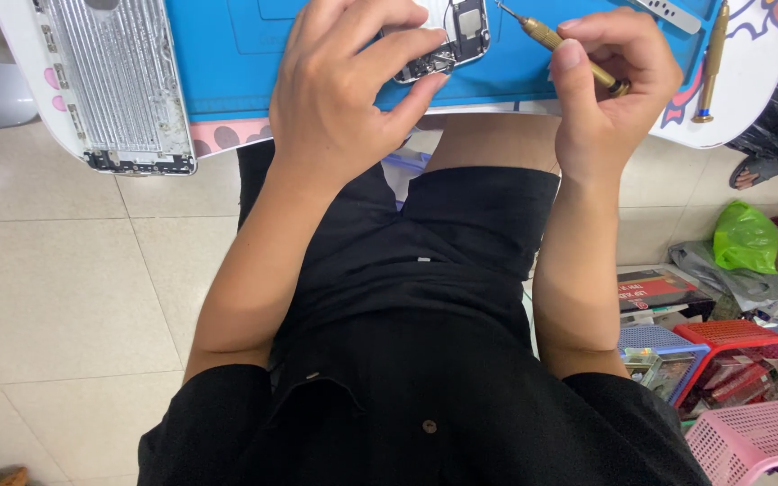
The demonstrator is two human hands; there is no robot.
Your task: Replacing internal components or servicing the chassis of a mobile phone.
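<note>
Two hands worked over the blue mat: the left hand pinched the opened phone, the right hand gripped a brass screwdriver. A slipped tip could have gouged the exposed board.

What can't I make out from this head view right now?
- Opened phone: its upper part is cut off by the top edge, and the left hand covers much of the rest.
- Screwdriver: the tip is too small to show whether it touches a screw.
- Right hand: its fingers hide the screwdriver's rear end.
- Second screwdriver: its tip runs off the top edge.
- Baskets: contents too jumbled to tell.
</note>
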